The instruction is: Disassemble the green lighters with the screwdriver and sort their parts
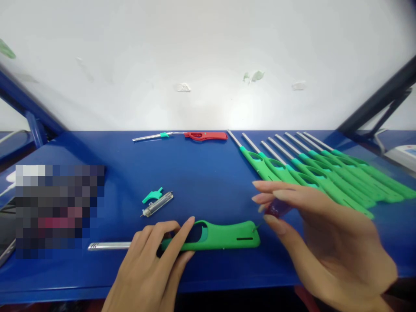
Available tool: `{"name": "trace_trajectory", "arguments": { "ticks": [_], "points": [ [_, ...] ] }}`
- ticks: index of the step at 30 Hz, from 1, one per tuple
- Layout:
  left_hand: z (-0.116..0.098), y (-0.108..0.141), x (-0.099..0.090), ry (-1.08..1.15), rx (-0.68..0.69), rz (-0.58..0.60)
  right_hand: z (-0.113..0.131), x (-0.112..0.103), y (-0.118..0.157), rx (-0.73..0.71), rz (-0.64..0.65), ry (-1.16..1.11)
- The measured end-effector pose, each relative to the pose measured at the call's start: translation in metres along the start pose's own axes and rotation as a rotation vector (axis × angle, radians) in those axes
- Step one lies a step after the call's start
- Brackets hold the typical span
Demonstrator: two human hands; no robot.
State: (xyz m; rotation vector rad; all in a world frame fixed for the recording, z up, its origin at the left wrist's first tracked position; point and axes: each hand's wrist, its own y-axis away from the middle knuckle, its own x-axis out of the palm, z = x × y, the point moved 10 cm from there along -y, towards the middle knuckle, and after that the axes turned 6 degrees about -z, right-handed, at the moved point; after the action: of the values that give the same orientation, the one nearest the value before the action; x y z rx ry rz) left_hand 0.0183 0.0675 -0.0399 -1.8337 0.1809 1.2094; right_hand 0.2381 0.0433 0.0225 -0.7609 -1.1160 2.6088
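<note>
Head view, left hand: my left hand (154,253) is curled over the front part of the green lighter (224,236), fingers bent and closed around it near the trigger loop, holding it against the table.
Green lighter: it lies flat just in front of me, metal tube (108,246) pointing left, handle end to the right; a teal trigger (204,234) shows inside the loop and a dark slot (244,238) runs along the handle.
Right hand: my right hand (325,238) is mostly closed, thumb and fingertips pinched around a small, dark reddish translucent handle (277,208).
Handle and lighter: the pinched handle is near the lighter's rear end; a thin shaft seems to lead from it towards that corner, but I cannot tell whether they touch.
Loose parts: beyond my left hand lie a teal piece (152,196) and, just beside it, a clear cartridge (158,204), tilted on the table.
Red lighter: a red lighter body (211,136) lies at the far edge, its silver tube (147,138) with a teal collar to the left.
Right side: more green lighters (351,200) lie slantwise side by side, partly behind my right hand.
Surroundings: blue table (201,167), white wall (208,43) behind; things at the left are blocked out by pixels.
</note>
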Motion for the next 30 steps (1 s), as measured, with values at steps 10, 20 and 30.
{"name": "trace_trajectory", "arguments": {
  "ticks": [10,20,30],
  "points": [
    [-0.001,-0.002,0.003,-0.011,-0.005,0.007,0.001,-0.005,0.001,0.023,-0.064,0.018],
    [0.002,0.001,0.004,-0.008,-0.018,0.021,0.002,-0.003,-0.003,0.052,-0.091,-0.053],
    [0.002,0.003,0.003,-0.015,-0.019,0.032,-0.027,-0.01,0.003,0.176,0.321,0.471]
  ]
}}
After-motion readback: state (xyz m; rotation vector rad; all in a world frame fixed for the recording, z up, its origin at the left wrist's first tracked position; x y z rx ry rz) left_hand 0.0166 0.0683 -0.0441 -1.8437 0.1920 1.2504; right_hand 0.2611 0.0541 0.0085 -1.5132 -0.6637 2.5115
